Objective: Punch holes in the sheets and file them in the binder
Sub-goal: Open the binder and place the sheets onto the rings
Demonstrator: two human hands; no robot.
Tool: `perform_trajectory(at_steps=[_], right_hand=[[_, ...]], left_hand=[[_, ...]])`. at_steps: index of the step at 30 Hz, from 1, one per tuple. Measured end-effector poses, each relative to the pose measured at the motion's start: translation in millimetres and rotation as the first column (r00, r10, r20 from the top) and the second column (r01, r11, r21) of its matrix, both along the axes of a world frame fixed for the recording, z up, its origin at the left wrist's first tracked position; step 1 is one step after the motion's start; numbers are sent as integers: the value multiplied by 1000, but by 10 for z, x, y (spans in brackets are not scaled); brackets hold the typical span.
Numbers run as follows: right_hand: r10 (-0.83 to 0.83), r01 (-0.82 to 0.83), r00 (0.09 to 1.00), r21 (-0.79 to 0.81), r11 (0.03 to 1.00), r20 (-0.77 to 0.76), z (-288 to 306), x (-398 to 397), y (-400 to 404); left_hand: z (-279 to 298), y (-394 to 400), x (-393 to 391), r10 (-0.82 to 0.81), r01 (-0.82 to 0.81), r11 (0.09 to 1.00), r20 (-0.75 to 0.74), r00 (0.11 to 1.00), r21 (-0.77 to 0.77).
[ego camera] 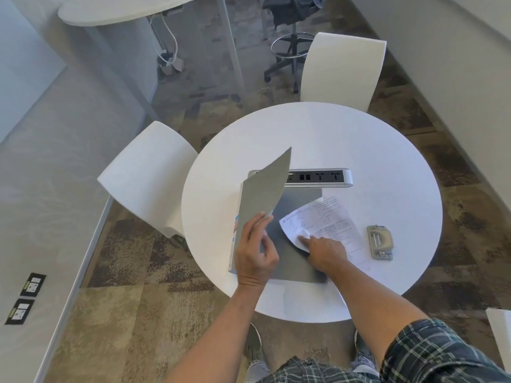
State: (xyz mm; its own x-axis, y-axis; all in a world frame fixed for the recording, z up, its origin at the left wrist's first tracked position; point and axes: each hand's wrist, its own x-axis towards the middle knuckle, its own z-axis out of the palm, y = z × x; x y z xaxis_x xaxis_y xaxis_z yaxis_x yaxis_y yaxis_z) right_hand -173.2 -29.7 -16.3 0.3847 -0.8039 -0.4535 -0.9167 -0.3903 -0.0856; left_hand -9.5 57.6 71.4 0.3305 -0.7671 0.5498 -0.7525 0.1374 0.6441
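A grey binder [293,261] lies on the round white table [359,139]. My left hand [255,252] grips the lower edge of its front cover [262,197] and holds it raised, half open. Printed sheets [326,219] lie partly on the binder's inside and partly on the table to its right; their near left corner is curled up. My right hand [325,251] rests on the sheets with the index finger stretched onto that curled corner. A small metal hole punch [380,242] sits on the table to the right of the sheets, apart from both hands.
A silver power socket strip [320,178] is set into the table just beyond the binder. Two white chairs [149,172] [343,70] stand at the table's left and far sides. A black office chair [293,29] and another table are further back.
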Motion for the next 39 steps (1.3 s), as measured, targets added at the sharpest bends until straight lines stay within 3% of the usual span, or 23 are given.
perform_trajectory(at_steps=[6, 9, 11, 16, 24, 31, 36, 39], right_hand=[[-24, 24, 1000, 44, 999, 4, -26, 47, -27], [-17, 16, 1000, 60, 998, 5, -29, 49, -43], [-17, 17, 1000, 49, 999, 6, -39, 56, -59], [-17, 17, 999, 9, 1000, -33, 33, 160, -134], [-31, 28, 997, -52, 998, -72, 267, 428, -256], [-51, 53, 994, 13, 999, -98, 326, 525, -145], [-146, 146, 988, 1, 989, -46, 267, 478, -106], [-170, 170, 985, -10, 985, -39, 208, 479, -84]], left_hand=[[109, -1, 486, 325, -333, 934, -79, 943, -128], [102, 64, 813, 542, -572, 817, -245, 804, -70], [46, 155, 1006, 621, -647, 762, -294, 726, 12], [-52, 313, 1349, 652, -635, 751, -348, 674, 178], [-138, 388, 1677, 647, -574, 743, -586, 487, 343], [-529, 640, 1710, 673, -494, 723, -655, 344, 483], [-707, 782, 1759, 737, -467, 674, -556, 383, 572], [-694, 802, 1703, 871, -495, 459, -263, 415, 738]])
